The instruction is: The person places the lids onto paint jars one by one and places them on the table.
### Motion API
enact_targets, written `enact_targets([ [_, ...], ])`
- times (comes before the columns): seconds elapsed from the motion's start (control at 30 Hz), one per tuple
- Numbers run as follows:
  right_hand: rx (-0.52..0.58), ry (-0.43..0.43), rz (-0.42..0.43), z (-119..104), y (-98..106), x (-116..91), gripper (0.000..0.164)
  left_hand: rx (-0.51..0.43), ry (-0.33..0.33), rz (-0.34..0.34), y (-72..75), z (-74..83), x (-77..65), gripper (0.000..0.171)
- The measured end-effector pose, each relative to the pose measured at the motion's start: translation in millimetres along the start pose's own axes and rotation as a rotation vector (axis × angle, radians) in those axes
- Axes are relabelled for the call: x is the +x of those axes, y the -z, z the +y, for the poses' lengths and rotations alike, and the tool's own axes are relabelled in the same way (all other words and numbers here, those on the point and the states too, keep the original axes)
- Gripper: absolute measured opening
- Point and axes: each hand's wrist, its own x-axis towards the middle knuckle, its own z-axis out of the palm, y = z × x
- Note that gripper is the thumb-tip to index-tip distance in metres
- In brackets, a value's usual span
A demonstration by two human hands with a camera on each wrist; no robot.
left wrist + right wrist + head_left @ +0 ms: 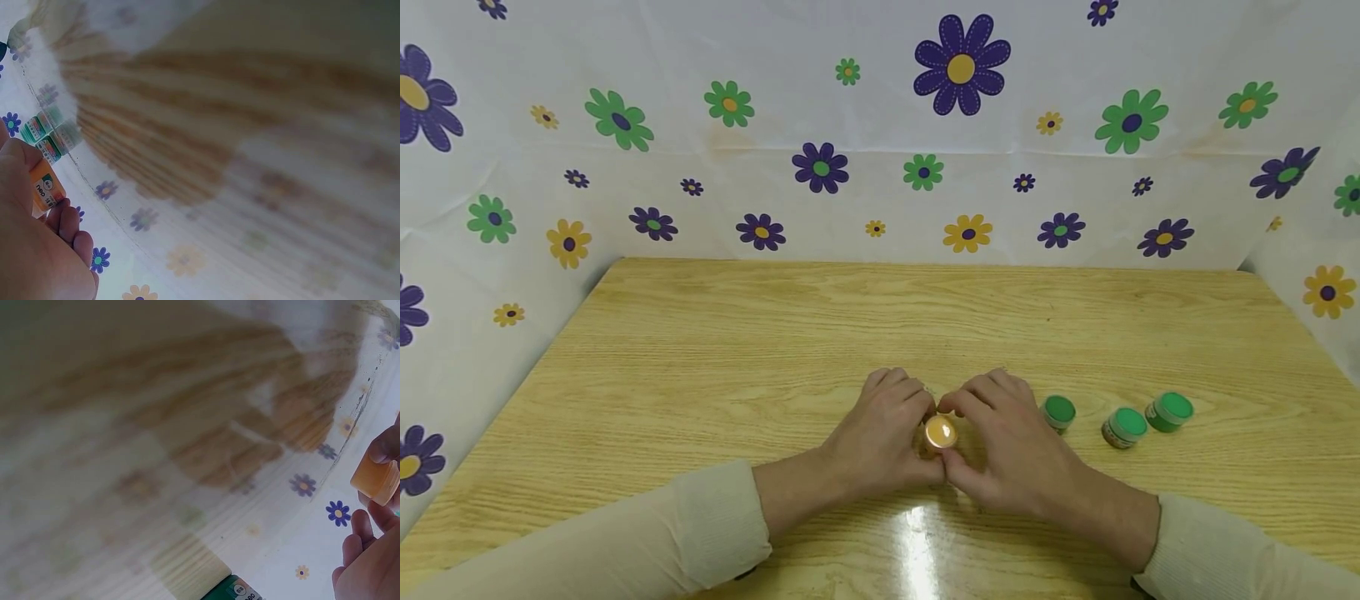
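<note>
A small orange paint jar is held between the two hands near the middle of the table, its round top facing up. My left hand curls round its left side, fingers behind and thumb in front. From the other side, my right hand grips it with thumb and index finger at the rim. Printed lettering shows on the orange jar in the left wrist view. The right wrist view has the orange jar at its right edge, with fingertips around it.
Just right of my right hand stands a dark green jar. Farther right are two lighter green jars, one nearer and one behind it. The wood-grain table meets a flower-patterned cloth at the back and sides.
</note>
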Motion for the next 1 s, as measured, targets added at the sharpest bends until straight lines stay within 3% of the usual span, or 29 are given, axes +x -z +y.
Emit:
enact_targets([
  [0.5,-0.016,-0.027,-0.001,-0.1,-0.9,0.3,0.022,0.01,0.013,-0.008,0.1,0.1,-0.4,0.034],
  [0.77,-0.021,-0.039,-0.006,-0.2,-0.8,-0.3,0.027,-0.005,0.03,-0.04,1.5,-0.2,-0.5,0.034],
  [1.0,-0.012,-0.024,-0.006,0.6,-0.4,0.3,0.032,-0.003,0.021,-0.005,-0.2,-0.9,-0.4,0.031],
])
